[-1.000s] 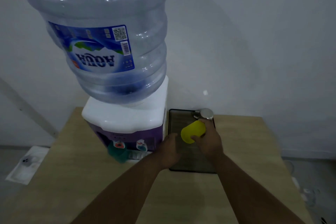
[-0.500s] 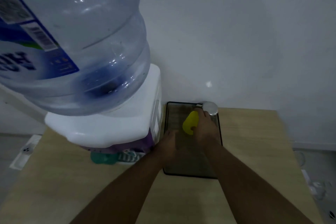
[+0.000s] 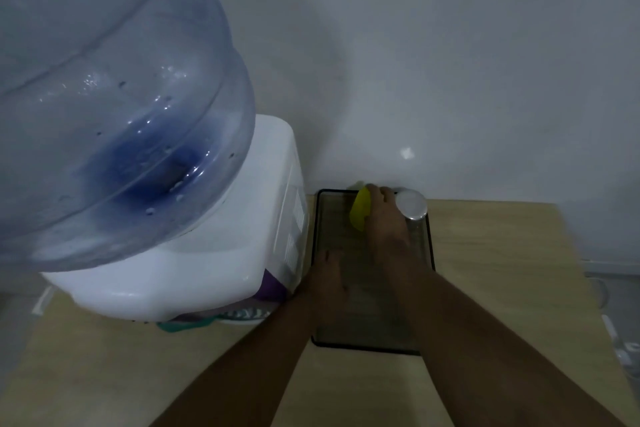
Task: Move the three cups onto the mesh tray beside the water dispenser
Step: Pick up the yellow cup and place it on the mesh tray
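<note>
My right hand (image 3: 384, 218) grips a yellow cup (image 3: 360, 213) at the far end of the dark mesh tray (image 3: 332, 288), close to the wall. A metal cup (image 3: 411, 205) stands on the tray's far right corner, right beside that hand. My left hand (image 3: 329, 277) rests on the tray's left side with fingers spread and holds nothing. A green cup (image 3: 180, 326) peeks out under the front of the water dispenser (image 3: 194, 267), mostly hidden by it.
The dispenser carries a big blue water bottle (image 3: 114, 97) that fills the upper left. The tray lies on a light wooden table (image 3: 502, 288) against a grey wall. The floor shows past the table's right edge.
My right hand carried the yellow cup farther back along the tray toward the wall. The view moved closer and to the right; the left hand stayed on the tray.
</note>
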